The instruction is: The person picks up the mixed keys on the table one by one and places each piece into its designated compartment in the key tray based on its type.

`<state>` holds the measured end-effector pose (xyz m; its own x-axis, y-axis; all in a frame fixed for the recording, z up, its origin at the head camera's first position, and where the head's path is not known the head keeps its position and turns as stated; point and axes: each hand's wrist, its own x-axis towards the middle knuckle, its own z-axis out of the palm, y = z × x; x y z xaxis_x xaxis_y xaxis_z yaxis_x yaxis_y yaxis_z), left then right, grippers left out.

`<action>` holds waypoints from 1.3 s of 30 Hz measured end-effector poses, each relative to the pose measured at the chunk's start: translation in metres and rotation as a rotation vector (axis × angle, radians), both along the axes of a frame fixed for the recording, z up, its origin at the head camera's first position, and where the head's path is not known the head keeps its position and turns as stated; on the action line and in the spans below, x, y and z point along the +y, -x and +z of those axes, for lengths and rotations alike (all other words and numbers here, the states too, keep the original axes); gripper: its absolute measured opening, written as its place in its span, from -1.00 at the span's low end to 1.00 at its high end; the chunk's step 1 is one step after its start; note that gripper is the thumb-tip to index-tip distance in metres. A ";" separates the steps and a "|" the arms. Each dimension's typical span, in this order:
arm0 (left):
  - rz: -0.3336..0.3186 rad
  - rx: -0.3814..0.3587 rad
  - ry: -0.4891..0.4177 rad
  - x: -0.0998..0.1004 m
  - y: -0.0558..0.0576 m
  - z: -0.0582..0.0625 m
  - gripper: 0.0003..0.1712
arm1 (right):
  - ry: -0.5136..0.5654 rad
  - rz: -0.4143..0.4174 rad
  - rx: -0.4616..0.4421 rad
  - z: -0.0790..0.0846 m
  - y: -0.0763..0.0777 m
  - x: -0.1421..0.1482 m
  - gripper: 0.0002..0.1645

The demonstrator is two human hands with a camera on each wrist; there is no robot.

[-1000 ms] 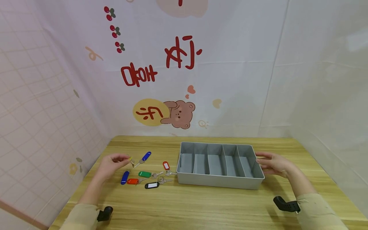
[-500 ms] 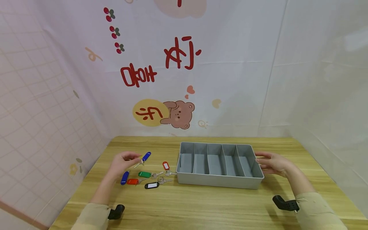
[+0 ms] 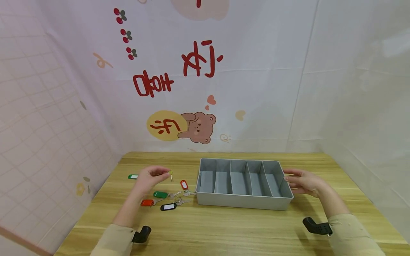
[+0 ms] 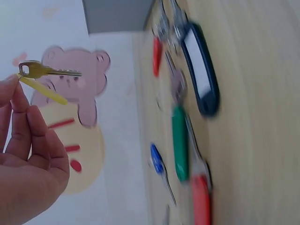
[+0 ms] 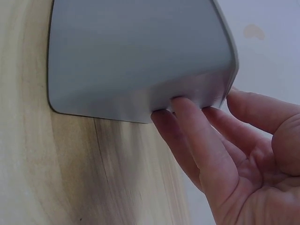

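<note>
My left hand (image 3: pixel 150 179) pinches a key with a yellow tag (image 3: pixel 171 172) above the table, to the left of a grey divided box (image 3: pixel 243 202). In the left wrist view the brass-coloured key (image 4: pixel 51 71) sticks out from the fingertips beside its yellow tag (image 4: pixel 49 91). At the box's right end my right hand (image 3: pixel 305 183) holds the end wall. The right wrist view has its fingers (image 5: pixel 194 126) against the outer wall and the thumb at the rim. No keys show in the box's several compartments.
Keys lie left of the box, with a red tag (image 3: pixel 184 184), a green tag (image 3: pixel 160 194), an orange-red tag (image 3: pixel 147 202) and a black tag (image 3: pixel 168 206). Another green tag (image 3: pixel 132 176) lies farther left. A blue tag (image 4: pixel 157 159) shows in the left wrist view.
My left hand has moved right with the yellow-tagged key, toward the box. It now covers the blue tags in the head view and uncovers the far-left green tag. My right hand stays at the box.
</note>
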<state>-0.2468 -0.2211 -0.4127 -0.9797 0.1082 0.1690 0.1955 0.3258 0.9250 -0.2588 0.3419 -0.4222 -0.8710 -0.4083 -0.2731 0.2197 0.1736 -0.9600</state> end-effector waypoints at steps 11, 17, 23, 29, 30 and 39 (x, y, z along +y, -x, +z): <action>-0.055 -0.017 -0.121 0.047 -0.002 0.014 -0.74 | 0.017 0.006 0.013 -0.001 -0.001 0.000 -0.18; -0.111 -0.008 -0.153 0.072 0.000 0.021 -0.74 | 0.010 0.001 0.018 -0.001 -0.002 -0.001 -0.18; -0.172 0.021 -0.164 0.095 0.002 0.025 -0.79 | 0.000 -0.001 0.020 -0.001 -0.002 -0.002 -0.17; -0.240 0.022 -0.205 0.119 0.005 0.023 -0.78 | -0.028 -0.007 0.029 -0.001 -0.003 -0.002 -0.17; -0.246 0.017 -0.208 0.123 0.005 0.022 -0.78 | -0.035 -0.010 0.032 -0.001 -0.003 -0.002 -0.17; -0.290 0.029 -0.241 0.163 0.003 0.022 -0.80 | -0.050 -0.019 0.034 -0.001 -0.003 -0.001 -0.19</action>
